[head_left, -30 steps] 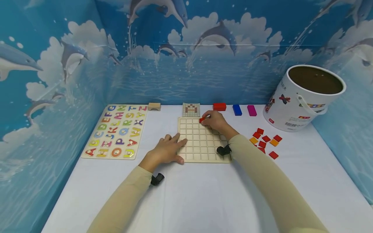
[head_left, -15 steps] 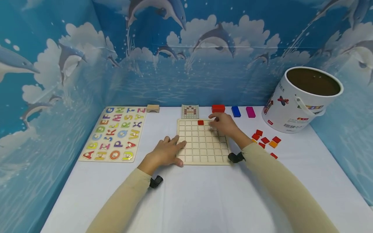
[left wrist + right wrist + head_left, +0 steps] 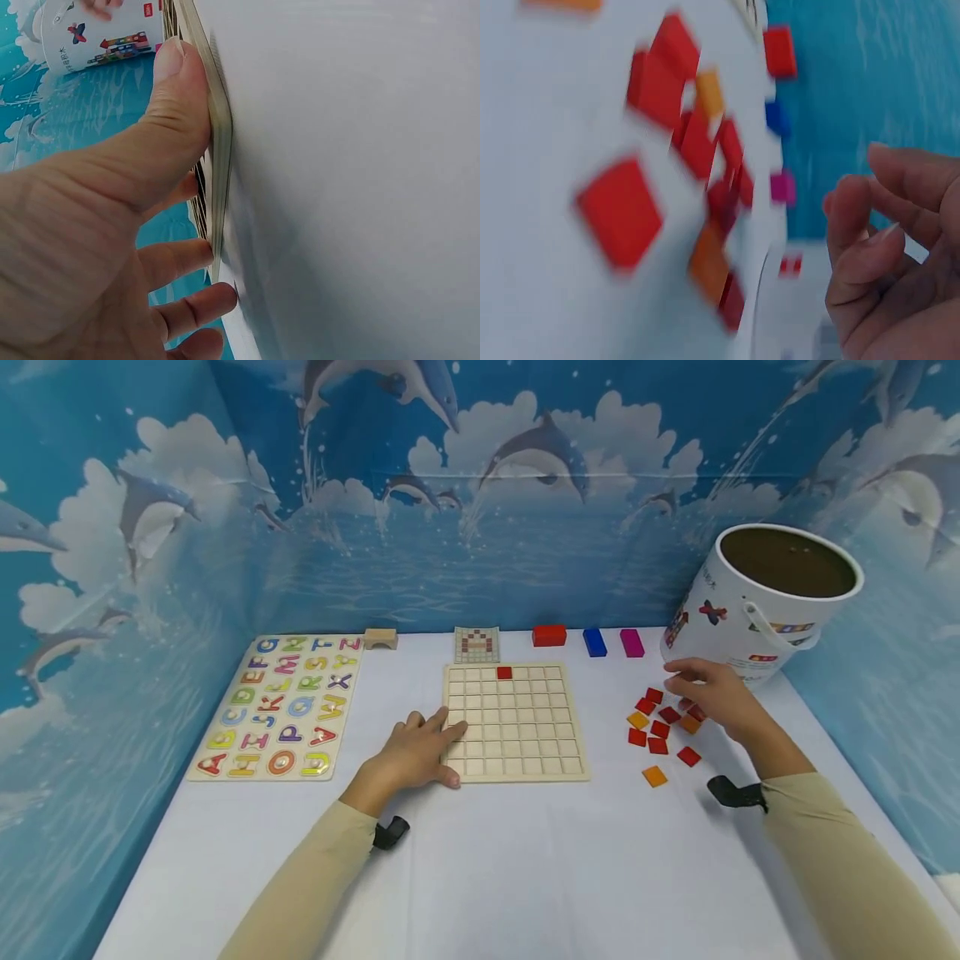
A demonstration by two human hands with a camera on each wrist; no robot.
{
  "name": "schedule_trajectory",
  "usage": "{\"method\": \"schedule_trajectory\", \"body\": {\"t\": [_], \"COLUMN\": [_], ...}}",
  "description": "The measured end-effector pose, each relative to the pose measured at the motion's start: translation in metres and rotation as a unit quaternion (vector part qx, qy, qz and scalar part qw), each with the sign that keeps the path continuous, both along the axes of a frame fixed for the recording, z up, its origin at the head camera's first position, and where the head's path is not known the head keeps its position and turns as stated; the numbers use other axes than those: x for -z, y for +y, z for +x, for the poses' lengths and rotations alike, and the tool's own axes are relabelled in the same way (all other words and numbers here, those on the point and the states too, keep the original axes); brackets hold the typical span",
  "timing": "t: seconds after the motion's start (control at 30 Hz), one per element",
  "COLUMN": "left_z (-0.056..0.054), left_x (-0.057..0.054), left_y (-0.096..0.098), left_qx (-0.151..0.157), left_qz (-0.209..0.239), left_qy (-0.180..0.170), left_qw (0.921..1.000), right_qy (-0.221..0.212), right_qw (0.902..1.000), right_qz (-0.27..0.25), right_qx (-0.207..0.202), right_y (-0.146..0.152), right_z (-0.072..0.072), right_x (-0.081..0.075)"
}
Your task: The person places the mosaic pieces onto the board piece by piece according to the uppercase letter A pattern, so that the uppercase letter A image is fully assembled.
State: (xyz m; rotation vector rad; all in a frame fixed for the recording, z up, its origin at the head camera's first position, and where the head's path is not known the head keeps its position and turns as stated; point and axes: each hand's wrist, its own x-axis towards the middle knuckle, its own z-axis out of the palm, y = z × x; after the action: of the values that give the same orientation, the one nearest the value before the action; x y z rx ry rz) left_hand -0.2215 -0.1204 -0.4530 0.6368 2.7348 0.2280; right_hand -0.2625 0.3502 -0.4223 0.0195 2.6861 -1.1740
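My left hand (image 3: 412, 753) rests with spread fingers on the left edge of a wooden grid board (image 3: 517, 737). In the left wrist view the thumb (image 3: 180, 94) lies along the board's edge (image 3: 222, 150), and the other fingers reach over its side. One red square tile (image 3: 504, 673) sits in the grid's top row. Over at the right, my right hand (image 3: 716, 700) hovers above loose red tiles (image 3: 689, 756) and orange tiles (image 3: 655, 776). The right wrist view shows its fingers (image 3: 866, 262) loosely bent, with nothing between them.
Behind the board lies a small pattern card (image 3: 476, 646). An alphabet puzzle (image 3: 258, 777) is at left, near a wooden arch block (image 3: 381, 638). Red (image 3: 550, 636), blue (image 3: 595, 642) and magenta (image 3: 632, 642) blocks line the back. A white bucket (image 3: 712, 647) stands back right.
My right hand has put the red tile down in the top row, let go and moved right to the loose tiles. My left hand stays on the board; the head view has shifted slightly.
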Motion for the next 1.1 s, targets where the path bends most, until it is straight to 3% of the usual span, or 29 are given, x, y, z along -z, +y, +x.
{"method": "schedule_trajectory", "body": {"t": [0.2, 0.4, 0.63, 1.0, 1.1], "left_z": [0.001, 0.005, 0.004, 0.005, 0.005], "left_x": [0.002, 0.0, 0.002, 0.0, 0.0], "left_y": [-0.002, -0.005, -0.002, -0.001, 0.0], "left_qx": [-0.006, -0.016, -0.007, -0.009, -0.007], "left_qz": [0.006, 0.01, 0.012, 0.002, 0.0], "left_qy": [0.001, 0.003, 0.009, 0.008, 0.007], "left_qw": [1.0, 0.9998, 0.9999, 0.9999, 0.9999], "right_qy": [-0.036, -0.045, -0.049, 0.006, 0.004], "right_qw": [0.9993, 0.9977, 0.9948, 0.9877, 0.9879], "right_qz": [0.007, 0.038, 0.078, 0.156, 0.155], "right_qx": [0.007, -0.034, -0.043, -0.013, 0.008], "right_y": [0.058, 0.071, 0.069, 0.065, 0.065], "right_z": [0.004, 0.004, 0.006, 0.003, 0.004], "right_x": [0.027, 0.043, 0.04, 0.042, 0.043]}}
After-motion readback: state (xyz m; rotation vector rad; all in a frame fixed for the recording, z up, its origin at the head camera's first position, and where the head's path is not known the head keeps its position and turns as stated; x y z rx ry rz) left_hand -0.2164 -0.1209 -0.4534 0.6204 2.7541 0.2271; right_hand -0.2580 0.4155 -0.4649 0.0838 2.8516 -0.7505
